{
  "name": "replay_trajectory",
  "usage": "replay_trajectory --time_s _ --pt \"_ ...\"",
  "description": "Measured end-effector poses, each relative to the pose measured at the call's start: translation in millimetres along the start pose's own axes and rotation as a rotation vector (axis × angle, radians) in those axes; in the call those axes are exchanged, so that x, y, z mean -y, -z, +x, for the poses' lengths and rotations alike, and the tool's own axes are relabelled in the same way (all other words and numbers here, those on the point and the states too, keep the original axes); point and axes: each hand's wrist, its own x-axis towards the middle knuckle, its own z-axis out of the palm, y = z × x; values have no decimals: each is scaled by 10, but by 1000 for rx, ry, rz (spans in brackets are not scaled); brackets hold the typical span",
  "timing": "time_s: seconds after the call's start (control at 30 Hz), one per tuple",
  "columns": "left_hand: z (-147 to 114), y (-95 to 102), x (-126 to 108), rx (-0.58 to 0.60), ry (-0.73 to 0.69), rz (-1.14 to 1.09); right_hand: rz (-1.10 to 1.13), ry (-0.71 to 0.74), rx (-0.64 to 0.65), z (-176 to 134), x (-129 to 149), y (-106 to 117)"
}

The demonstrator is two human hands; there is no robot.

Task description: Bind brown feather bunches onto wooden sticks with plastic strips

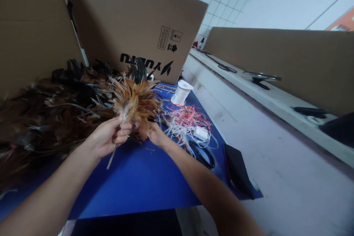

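Note:
My left hand (117, 136) is closed round the base of a bunch of brown feathers (135, 97), with a thin pale stem sticking out below the fist. The bunch fans upward, golden brown with a few dark plumes at its top. At its right lower side is my right hand (155, 132), its fingers closed at some brown feathers; the fingertips are partly hidden. A large heap of brown and black feathers (61, 118) lies to the left of my hands on the blue table (135, 188).
Right of my hands are a white spool (182, 92), tangled red and white strips (188, 118), a small white roll (201, 133) and black-handled scissors (204, 155). A dark flat case (238, 169) lies at the right edge. Behind stands a cardboard box (132, 18); a white ledge (276, 96) runs along the right.

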Motion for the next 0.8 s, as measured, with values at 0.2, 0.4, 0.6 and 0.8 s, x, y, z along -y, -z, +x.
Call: replay_trajectory --time_s 0.2,0.4,0.6,0.8 --pt "18 26 -9 -27 -26 28 -571 288 -64 -231 270 -113" --pt "10 -21 52 -79 -67 163 -589 357 -166 -292 384 -140" --pt "39 -57 155 -120 -189 302 -460 298 -238 -269 370 -191" --pt "64 -2 162 -99 -318 291 -7 56 -229 -245 260 -267"
